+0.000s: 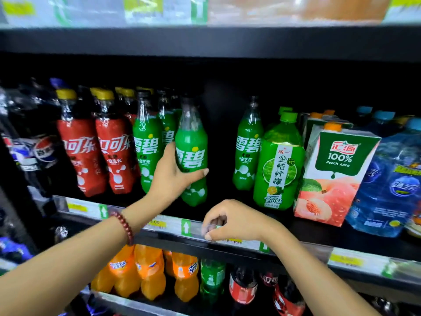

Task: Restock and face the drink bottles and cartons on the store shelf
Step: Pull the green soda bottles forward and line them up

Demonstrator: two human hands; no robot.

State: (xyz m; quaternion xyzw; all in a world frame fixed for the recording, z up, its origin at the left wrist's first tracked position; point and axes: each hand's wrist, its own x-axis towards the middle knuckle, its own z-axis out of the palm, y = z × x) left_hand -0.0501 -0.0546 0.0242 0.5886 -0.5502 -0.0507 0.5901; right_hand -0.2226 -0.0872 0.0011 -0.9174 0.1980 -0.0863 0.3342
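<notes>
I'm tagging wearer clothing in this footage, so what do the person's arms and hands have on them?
Both forearms are bare, with no sleeves in view and no gloves. The left wrist carries a bracelet of round dark red beads. The left hand and right hand show no rings that can be made out, and the right wrist is bare.

This is a shop's drinks aisle. Dark shelving carries rows of soft-drink bottles (114, 144) left of the person's fingers (200, 173), and a peach juice carton (335, 176) to their right. A clear price rail (355, 261) with yellow tags and green arrow markers runs just below them, with orange soda bottles (145, 272) lower still.
</notes>
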